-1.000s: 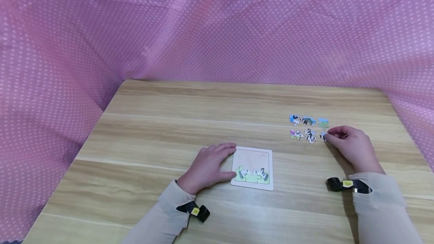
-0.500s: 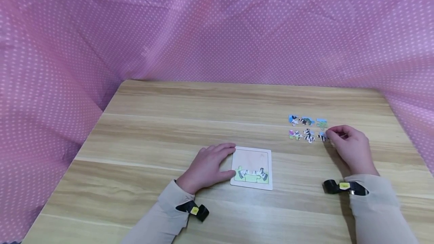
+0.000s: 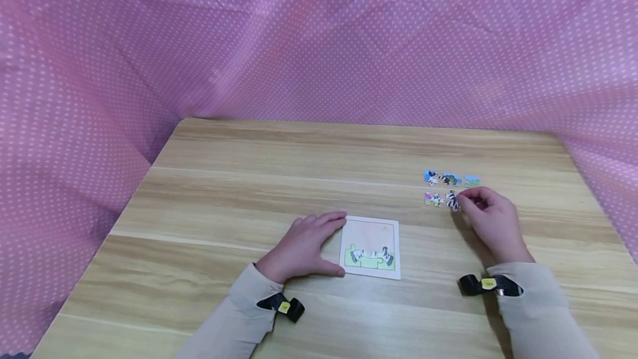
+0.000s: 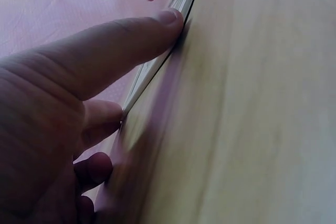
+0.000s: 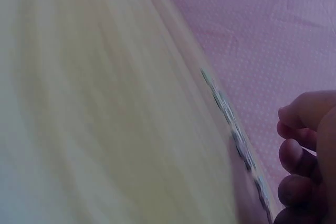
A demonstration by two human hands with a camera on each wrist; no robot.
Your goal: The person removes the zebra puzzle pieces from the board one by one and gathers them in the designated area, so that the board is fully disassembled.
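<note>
In the head view, a square puzzle board point(image 3: 369, 231) lies with fitted zebra-leg pieces point(image 3: 371, 258) along its near side. My left hand point(image 3: 304, 248) spreads along its left edge, with the thumb near the lower corner and fingertips at the upper one. The left wrist view shows that thumb point(image 4: 121, 45) right at the board's edge. My right hand point(image 3: 490, 220) is over loose puzzle pieces, its bent fingertips overlapping a zebra-striped puzzle piece point(image 3: 452, 200). In the right wrist view, the fingers point(image 5: 294, 156) are curled close together; I cannot tell whether they pinch a piece.
Other loose pieces lie in two short rows: a pink-and-green piece point(image 3: 433, 199), a blue piece point(image 3: 431, 177), a dark-and-blue piece point(image 3: 451, 179) and a blue-green piece point(image 3: 471, 181). The wooden table point(image 3: 224, 193) meets a pink dotted cloth point(image 3: 319, 43) at its back and sides.
My right hand moves left along the near row, from the rightmost piece to the striped one, and now covers the rightmost piece's spot. My left hand stays almost still at the board's edge.
</note>
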